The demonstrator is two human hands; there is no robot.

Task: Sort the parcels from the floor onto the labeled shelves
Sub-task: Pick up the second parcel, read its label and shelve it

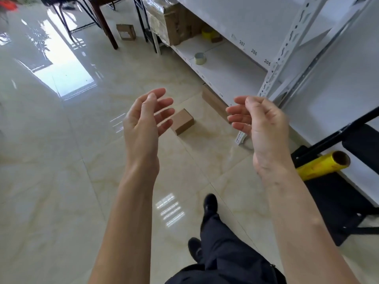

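A small brown cardboard parcel (183, 121) lies on the tiled floor ahead of me. My left hand (145, 121) hovers above and just left of it, fingers apart, holding nothing. My right hand (259, 119) is raised to the right of the parcel, palm facing the left hand, also empty. A flat brown parcel (214, 101) leans at the foot of the white shelf unit (231, 68), whose edges carry number labels such as 205, 206 and 207. Another small parcel (126, 32) sits far back on the floor by a wooden leg.
On the low shelf stand a clear tape roll (200, 58), a yellow tape roll (209, 33) and a large wrapped carton (170, 19). A yellow film roll (322, 166) rests on a black stand at right. Chair legs stand at the back. My dark shoes are below.
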